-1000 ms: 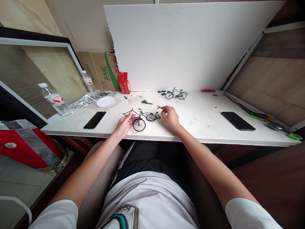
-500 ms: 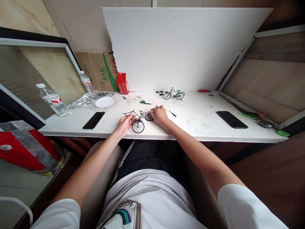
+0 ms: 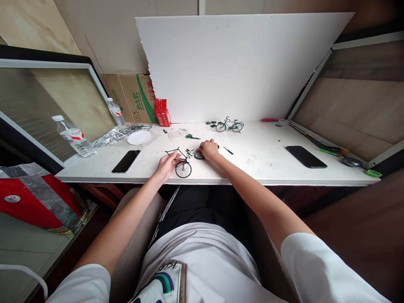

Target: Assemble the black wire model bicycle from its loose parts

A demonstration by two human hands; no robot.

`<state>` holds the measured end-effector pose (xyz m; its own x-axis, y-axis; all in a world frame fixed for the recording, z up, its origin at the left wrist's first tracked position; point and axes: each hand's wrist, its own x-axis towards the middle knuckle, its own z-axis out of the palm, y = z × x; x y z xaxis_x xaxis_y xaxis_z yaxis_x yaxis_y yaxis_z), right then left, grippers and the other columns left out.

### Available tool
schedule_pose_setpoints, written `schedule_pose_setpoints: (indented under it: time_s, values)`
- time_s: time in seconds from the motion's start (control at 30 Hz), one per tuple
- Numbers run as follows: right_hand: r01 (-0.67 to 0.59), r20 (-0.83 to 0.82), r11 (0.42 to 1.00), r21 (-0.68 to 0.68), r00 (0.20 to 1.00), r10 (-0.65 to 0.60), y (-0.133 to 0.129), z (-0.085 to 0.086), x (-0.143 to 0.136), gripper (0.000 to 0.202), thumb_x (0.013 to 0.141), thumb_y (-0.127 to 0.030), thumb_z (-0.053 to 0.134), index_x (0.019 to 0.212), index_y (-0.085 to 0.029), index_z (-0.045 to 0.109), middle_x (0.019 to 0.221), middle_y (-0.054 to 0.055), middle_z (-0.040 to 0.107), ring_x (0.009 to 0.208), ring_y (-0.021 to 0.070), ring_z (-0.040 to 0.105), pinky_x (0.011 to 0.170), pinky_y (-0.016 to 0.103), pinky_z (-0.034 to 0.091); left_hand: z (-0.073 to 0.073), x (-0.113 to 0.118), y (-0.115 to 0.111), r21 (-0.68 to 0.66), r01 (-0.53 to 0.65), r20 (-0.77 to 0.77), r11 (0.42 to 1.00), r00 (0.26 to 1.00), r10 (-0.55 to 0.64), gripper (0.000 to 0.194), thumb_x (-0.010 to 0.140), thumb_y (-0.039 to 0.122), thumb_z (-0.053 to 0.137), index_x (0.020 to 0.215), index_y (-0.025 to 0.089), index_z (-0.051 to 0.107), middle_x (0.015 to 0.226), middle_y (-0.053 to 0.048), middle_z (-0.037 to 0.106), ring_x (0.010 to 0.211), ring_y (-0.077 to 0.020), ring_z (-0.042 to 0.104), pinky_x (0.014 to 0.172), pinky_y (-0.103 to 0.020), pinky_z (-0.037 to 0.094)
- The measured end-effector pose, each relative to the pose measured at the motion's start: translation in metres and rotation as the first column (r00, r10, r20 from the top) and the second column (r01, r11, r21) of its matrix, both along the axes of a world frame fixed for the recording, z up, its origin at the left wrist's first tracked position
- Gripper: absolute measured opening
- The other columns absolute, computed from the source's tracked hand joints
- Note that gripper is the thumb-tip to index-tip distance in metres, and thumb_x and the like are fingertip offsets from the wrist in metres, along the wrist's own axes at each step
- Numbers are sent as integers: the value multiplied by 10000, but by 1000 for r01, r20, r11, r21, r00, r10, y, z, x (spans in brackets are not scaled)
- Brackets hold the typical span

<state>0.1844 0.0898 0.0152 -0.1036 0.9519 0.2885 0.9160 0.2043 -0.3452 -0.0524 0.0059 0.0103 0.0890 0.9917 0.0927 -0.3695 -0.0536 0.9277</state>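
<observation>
A black model bicycle frame (image 3: pixel 178 151) with a spoked front wheel (image 3: pixel 183 169) and handlebars is gripped between the thumb and fingers of my left hand (image 3: pixel 166 165), near the table's front edge. My right hand (image 3: pixel 208 148) rests on the table just right of it, its fingers curled down. Beside those fingers lies a loose spoked model wheel (image 3: pixel 198 155), partly covered by the hand. What the right fingers pinch is hidden. A small dark bit shows just behind that hand. To its right lies a small screwdriver (image 3: pixel 228 150).
Behind stand a finished green model bicycle (image 3: pixel 229 125) and a green part (image 3: pixel 192 136). Left are a phone (image 3: pixel 126 161), a white round lid (image 3: pixel 139 137), water bottles (image 3: pixel 74 136) and a red box (image 3: pixel 163 112). A second phone (image 3: pixel 306 157) lies right. A white board (image 3: pixel 240 67) closes the back.
My right hand has shifted slightly and turned over the table beside the loose wheel. The left hand still holds the bicycle frame in nearly the same place. The view has tilted a little.
</observation>
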Motion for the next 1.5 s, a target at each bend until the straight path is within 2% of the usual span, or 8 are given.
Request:
schedule_pose_setpoints:
  time_s: [0.23,0.47,0.77,1.0,1.1,1.2,1.43,1.5]
  values:
    - [-81,-64,994,72,994,86,-3,0,15,292,1040,-393,608,1086,-180,802,1132,197,748,1175,374,477,983,503,393,0,1,0,-6,-4,-23,1000,1000,4,448,760,526,904,919,136,751,913,-87,775,855,-213,761,858,-339,547]
    - [-115,-112,991,67,986,122,-1,-3,32,175,968,-220,686,951,-212,860,998,163,760,1127,350,495,954,460,400,-1,2,-1,28,7,-6,1000,1000,-6,455,747,534,915,918,138,769,907,-87,780,862,-205,756,900,-341,550]
    - [-120,-197,984,135,969,145,-4,-3,29,39,929,-214,746,920,-208,783,983,115,738,1174,291,544,979,396,440,-2,1,1,33,-3,-34,999,999,5,455,741,548,915,907,152,764,921,-92,783,863,-209,758,888,-350,555]
    - [-130,-546,965,228,804,237,-12,3,24,237,987,-361,646,1095,-187,766,992,84,779,924,222,684,860,345,513,4,2,-5,20,16,-57,1000,998,-15,478,729,527,925,936,125,769,930,-98,782,811,-191,745,854,-337,559]
    - [-112,-588,952,283,764,265,-16,5,19,326,1011,-415,578,1104,-177,781,1054,110,782,915,220,683,852,351,523,7,3,-7,30,-5,-64,1000,998,7,455,744,500,913,949,126,752,1023,-110,785,785,-182,736,845,-350,562]
    - [-118,-628,939,323,715,306,-23,4,14,357,994,-473,610,1086,-175,785,1120,127,769,955,226,680,879,360,528,9,3,-8,36,-26,-96,999,995,29,469,735,497,911,978,130,747,970,-84,771,749,-170,712,823,-351,559]
    - [-255,-710,929,269,599,370,-38,3,4,316,940,-497,688,1011,-197,759,1115,105,769,1039,240,690,948,377,524,10,3,-12,15,40,-172,999,984,-36,467,710,529,921,898,134,757,805,-50,717,726,-155,656,738,-290,525]
    - [-291,-756,925,245,541,370,-39,4,2,369,941,-546,672,988,-192,761,1069,99,764,984,225,688,874,352,538,11,3,-14,15,70,-197,997,978,-66,453,708,530,926,857,137,756,781,-43,698,726,-153,642,712,-278,518]
